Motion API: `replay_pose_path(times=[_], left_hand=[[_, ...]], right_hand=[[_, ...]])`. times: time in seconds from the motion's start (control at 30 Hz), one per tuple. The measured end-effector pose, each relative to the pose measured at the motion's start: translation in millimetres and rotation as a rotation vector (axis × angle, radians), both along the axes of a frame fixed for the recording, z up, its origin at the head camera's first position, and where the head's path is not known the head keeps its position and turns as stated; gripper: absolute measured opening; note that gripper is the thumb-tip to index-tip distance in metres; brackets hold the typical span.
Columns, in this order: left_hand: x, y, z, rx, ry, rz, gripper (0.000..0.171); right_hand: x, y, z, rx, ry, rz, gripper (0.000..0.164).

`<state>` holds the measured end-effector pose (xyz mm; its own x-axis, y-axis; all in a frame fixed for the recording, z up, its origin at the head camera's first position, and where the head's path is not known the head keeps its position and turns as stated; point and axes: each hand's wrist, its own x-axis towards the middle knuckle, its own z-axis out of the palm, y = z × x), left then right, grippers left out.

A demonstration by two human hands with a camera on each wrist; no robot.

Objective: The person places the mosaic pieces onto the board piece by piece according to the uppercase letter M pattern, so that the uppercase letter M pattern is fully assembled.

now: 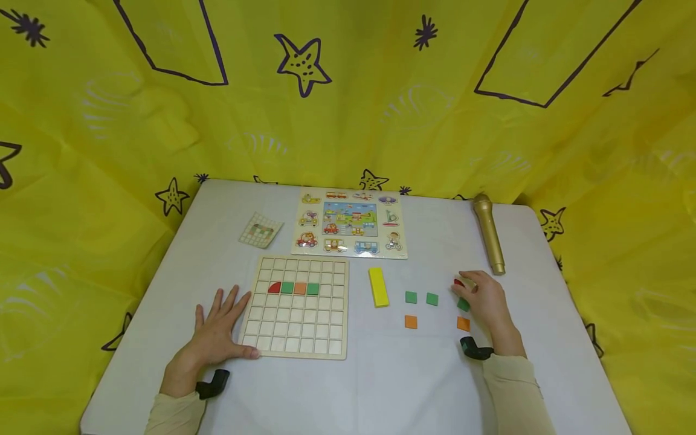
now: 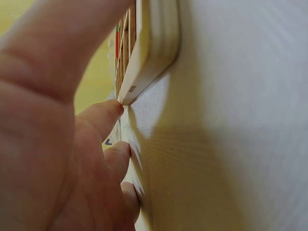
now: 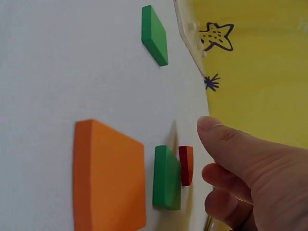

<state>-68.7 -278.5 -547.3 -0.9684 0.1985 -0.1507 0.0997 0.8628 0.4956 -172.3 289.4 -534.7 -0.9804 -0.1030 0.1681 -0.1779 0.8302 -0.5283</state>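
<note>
A wooden grid board (image 1: 293,354) lies on the table with a row of tiles: a red quarter-round tile (image 1: 275,287), a green tile (image 1: 287,288), an orange tile (image 1: 300,289) and another green tile (image 1: 313,289). My left hand (image 1: 213,333) rests spread beside it, thumb at the near-left corner and index finger at the left edge, also seen in the left wrist view. On the right, my right hand (image 1: 487,302) hovers close over a loose red piece (image 3: 186,166), thumb and fingers slightly parted. A green tile (image 3: 167,178) and an orange tile (image 3: 113,178) lie nearby.
Between board and right hand lie a yellow block (image 1: 379,287), two green tiles (image 1: 411,297) and an orange tile (image 1: 411,322). Farther back are a pattern card (image 1: 261,230), a vehicle picture puzzle (image 1: 350,248) and a gold microphone (image 1: 489,234). Yellow curtain surrounds the table.
</note>
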Motion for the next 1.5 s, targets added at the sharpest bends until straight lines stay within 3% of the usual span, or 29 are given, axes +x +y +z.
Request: replay_pose_path(times=[0.4,0.77,1.13,1.5], left_hand=[[2.1,0,-1.0,0.003,0.0,0.002,0.131],[1.5,0,-1.2,-0.002,-0.002,0.004,0.131],[0.6,0,-1.2,0.002,-0.002,0.002,0.131],[-0.5,-1,-5.0,0.003,0.009,-0.003,0.132]], right_hand=[[0.2,4,-7.0,0.018,-0.066,0.003,0.036],[-1.5,3,-9.6,0.021,-0.07,-0.02,0.029],[-4.6,-4,-6.6,-0.003,-0.072,-0.046,0.034],[-10.9,-20,-2.5,-0.023,-0.066,-0.021,0.034]])
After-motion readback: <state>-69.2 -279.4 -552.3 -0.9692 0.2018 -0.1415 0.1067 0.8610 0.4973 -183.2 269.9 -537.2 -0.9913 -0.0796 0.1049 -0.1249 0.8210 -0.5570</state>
